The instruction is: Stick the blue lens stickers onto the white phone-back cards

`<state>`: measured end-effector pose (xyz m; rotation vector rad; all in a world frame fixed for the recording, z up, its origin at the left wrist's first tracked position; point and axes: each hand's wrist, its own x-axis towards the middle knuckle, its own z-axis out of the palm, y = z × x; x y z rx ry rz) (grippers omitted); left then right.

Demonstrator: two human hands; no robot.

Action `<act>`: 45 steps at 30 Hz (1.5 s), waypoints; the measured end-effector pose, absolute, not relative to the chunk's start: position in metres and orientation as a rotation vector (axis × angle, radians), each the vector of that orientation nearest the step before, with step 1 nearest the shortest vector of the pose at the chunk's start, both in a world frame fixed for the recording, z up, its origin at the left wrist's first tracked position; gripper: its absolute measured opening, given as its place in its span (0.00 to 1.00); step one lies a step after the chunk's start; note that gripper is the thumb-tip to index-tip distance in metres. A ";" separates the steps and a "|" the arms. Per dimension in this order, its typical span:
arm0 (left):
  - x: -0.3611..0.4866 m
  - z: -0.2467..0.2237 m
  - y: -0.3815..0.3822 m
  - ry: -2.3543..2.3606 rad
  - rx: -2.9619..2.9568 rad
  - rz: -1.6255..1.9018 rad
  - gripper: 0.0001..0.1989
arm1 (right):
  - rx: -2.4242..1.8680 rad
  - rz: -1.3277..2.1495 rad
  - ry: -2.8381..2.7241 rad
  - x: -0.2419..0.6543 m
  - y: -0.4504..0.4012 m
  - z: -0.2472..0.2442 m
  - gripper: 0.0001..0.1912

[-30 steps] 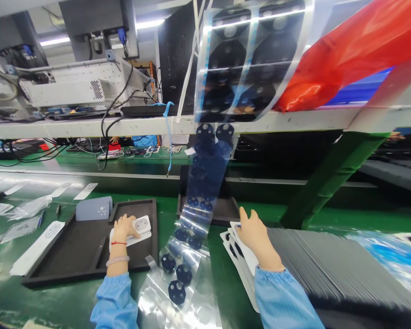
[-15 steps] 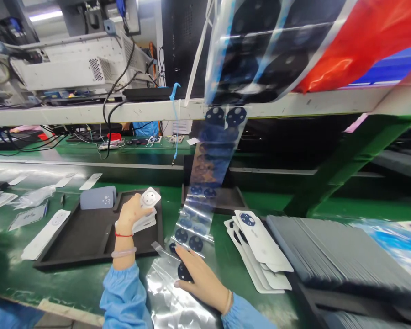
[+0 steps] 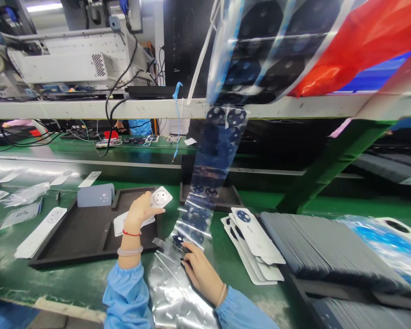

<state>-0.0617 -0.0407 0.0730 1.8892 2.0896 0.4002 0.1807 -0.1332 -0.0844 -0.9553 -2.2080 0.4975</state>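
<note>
My left hand (image 3: 140,212) is closed on a white phone-back sheet (image 3: 161,197) with a round camera area of small holes, raised over the right side of a black tray (image 3: 71,233). Below that hand, more white sheets (image 3: 119,224) lie in the tray. A clear film strip (image 3: 212,169) bearing dark blue round camera stickers hangs from the shelf down to the bench. My right hand (image 3: 203,274) is at its lower end, fingers bent and closed on a dark round sticker (image 3: 178,240) at the fingertips. Bare crinkled film (image 3: 167,292) lies beneath the hand.
White sheets with dark blue camera rings (image 3: 260,246) are stacked right of my right hand. Beyond them stands a row of grey panels (image 3: 315,246) in a black tray. A grey-blue phone back (image 3: 95,196) leans at the left tray. The white shelf edge (image 3: 89,109) crosses above.
My left hand has moved slightly right with the white sheet. My right hand, formerly spread flat on the strip, has bent its fingers around a sticker at the strip's lower end.
</note>
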 end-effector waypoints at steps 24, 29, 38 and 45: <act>-0.001 0.075 -0.036 1.427 1.224 1.451 0.31 | -0.691 1.308 -1.763 0.220 -0.081 0.089 0.12; 0.019 0.084 -0.047 1.258 1.122 1.468 0.34 | -0.691 1.231 -1.559 0.218 -0.070 0.097 0.25; 0.047 0.087 -0.066 1.096 1.199 1.418 0.27 | -0.806 1.277 -1.439 0.234 -0.075 0.112 0.16; 0.065 0.085 -0.080 1.268 1.335 1.434 0.20 | -0.884 1.231 -1.148 0.239 -0.069 0.108 0.21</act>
